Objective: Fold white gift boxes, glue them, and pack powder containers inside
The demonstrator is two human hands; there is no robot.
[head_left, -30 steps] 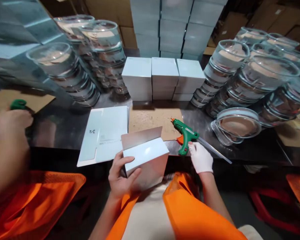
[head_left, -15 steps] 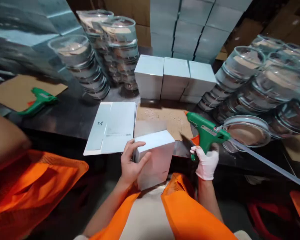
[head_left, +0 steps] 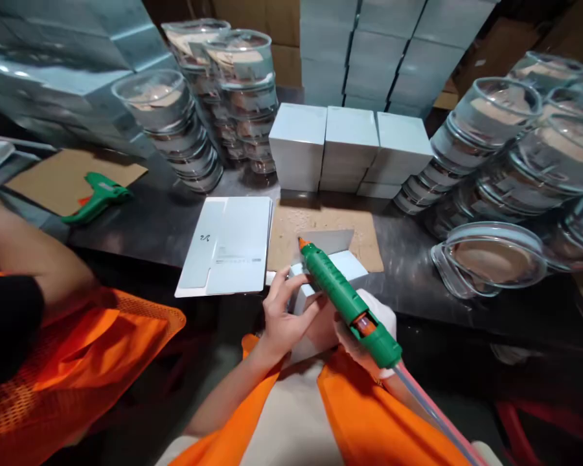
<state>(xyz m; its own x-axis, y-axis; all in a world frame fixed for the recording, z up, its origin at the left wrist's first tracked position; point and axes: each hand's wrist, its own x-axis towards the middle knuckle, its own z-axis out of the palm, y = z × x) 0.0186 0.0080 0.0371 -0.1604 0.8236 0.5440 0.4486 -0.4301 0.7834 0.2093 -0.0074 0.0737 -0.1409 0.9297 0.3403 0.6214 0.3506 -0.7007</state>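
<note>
My left hand point(head_left: 286, 317) grips the left side of a white cardboard box point(head_left: 313, 343), thumb on the near face and fingers over the top edge. A flap of the box stands raised at its far side. My right hand point(head_left: 369, 323), in a white glove, is wrapped round a green hot glue gun point(head_left: 342, 288). The gun lies across above the box, its orange nozzle pointing away and to the left, with a long clear glue stick point(head_left: 432, 411) trailing from its back. Much of the right hand is hidden behind the gun.
Flat white box blanks point(head_left: 238, 249) lie left of a brown cardboard sheet point(head_left: 291, 220). Behind it stand white boxes point(head_left: 298, 149). Stacks of clear round containers point(head_left: 194, 152) rise on both sides. At left are another green glue gun point(head_left: 100, 197) and a person's arm point(head_left: 39, 252).
My right hand has brought the glue gun left, from beside the box to above it. The gun now points away from me. My left hand still holds the box.
</note>
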